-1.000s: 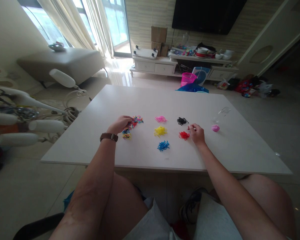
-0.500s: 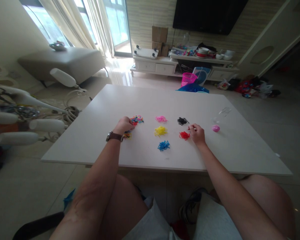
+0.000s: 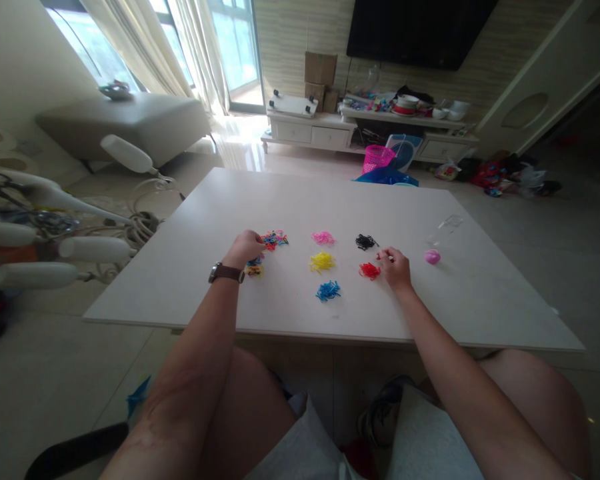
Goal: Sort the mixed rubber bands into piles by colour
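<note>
Small rubber bands lie in heaps on the white table [image 3: 260, 200]. My left hand [image 3: 246, 247], fingers pinched together, is at the edge of the mixed-colour bands [image 3: 276, 241] and partly covers them. Whatever its fingertips hold is too small to make out. Between the black heap [image 3: 366, 242] and the red heap [image 3: 369, 270], my right hand [image 3: 395, 268] is closed, with a bit of red, seemingly a band, at its fingertips. Pink bands [image 3: 323, 238], yellow bands [image 3: 322, 261] and blue bands [image 3: 328, 291] form a column between my hands.
Right of my right hand sit a pink round object [image 3: 433, 257] and a clear plastic container [image 3: 449, 225]. A lamp with white shades [image 3: 95, 251] stands beyond the table's left edge. Past the far edge are a pink basket [image 3: 378, 157] and a TV cabinet [image 3: 325, 137].
My left hand has shifted slightly left, showing more of the mixed bands. My right hand stays almost in place, still closed beside the red heap.
</note>
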Available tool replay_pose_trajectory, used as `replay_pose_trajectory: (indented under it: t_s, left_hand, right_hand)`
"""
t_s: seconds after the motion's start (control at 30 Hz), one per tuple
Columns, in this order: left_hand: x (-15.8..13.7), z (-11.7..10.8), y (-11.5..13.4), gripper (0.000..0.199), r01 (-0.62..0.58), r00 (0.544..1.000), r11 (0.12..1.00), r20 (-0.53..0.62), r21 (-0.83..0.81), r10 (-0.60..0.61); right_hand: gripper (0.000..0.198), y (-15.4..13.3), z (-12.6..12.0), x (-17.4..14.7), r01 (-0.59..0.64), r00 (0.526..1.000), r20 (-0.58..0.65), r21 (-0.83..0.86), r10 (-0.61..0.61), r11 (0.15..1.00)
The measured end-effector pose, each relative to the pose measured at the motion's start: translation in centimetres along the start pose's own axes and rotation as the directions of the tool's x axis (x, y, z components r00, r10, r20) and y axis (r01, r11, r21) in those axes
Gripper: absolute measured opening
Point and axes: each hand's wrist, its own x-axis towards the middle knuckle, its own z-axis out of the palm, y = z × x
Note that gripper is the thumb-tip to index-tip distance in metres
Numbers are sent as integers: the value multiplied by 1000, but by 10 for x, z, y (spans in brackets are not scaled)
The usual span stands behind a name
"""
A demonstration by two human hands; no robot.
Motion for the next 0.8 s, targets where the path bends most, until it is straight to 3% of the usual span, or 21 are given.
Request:
replay_pose_trajectory:
  t_s: [0.8]
  left_hand:
    - [-7,-9,0,20,27,998,996,-55,-86,-31]
  right_hand:
    - [31,0,0,0,3,1000,6,9,-3,1000]
